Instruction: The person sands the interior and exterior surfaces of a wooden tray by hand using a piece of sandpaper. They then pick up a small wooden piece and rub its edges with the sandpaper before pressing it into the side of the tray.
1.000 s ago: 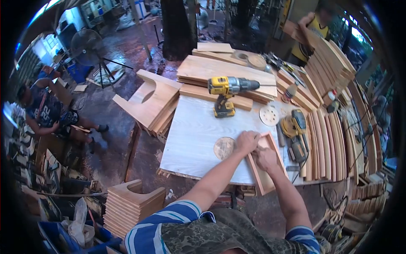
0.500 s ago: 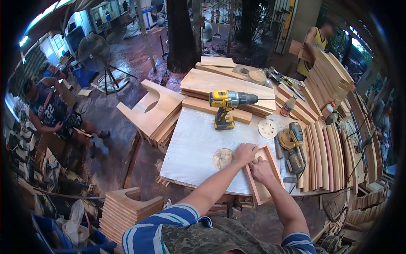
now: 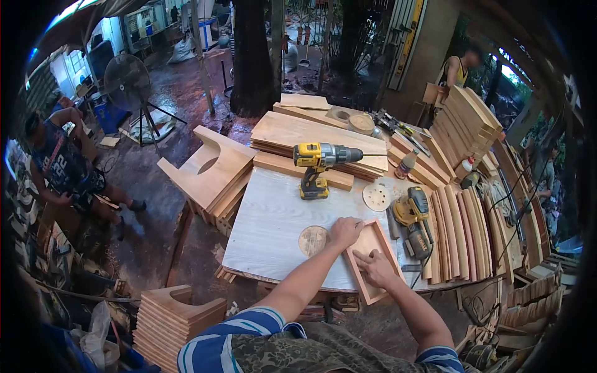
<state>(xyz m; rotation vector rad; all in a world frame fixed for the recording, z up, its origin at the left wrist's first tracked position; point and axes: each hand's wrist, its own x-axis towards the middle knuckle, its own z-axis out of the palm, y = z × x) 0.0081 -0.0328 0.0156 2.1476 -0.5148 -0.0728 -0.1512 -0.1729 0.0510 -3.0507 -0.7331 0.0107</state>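
A shallow rectangular wooden tray (image 3: 371, 238) lies tilted across the near edge of the light tabletop, its low rim around a flat bottom. My left hand (image 3: 347, 232) is closed at the tray's far left corner, with the fingertips over the rim. Inside the tray rests my right hand (image 3: 376, 268), with fingers stretched toward the left side and touching the bottom or inner edge. Just left of my left hand is a round wooden disc or inset (image 3: 313, 240). A yellow cordless drill (image 3: 318, 163) stands beyond my hands, and a yellow sander (image 3: 413, 217) lies to their right.
A perforated sanding disc (image 3: 377, 197) and a bottle (image 3: 406, 164) are on the table. Stacked boards (image 3: 317, 138), curved slats (image 3: 457, 233) and cut-out panels (image 3: 208, 171) surround it. One person (image 3: 65, 155) is at left, another (image 3: 457, 71) at back right.
My right hand's fingers have stretched out from a curled pose inside the tray. My left hand stays at the far corner. The whole view has shifted slightly.
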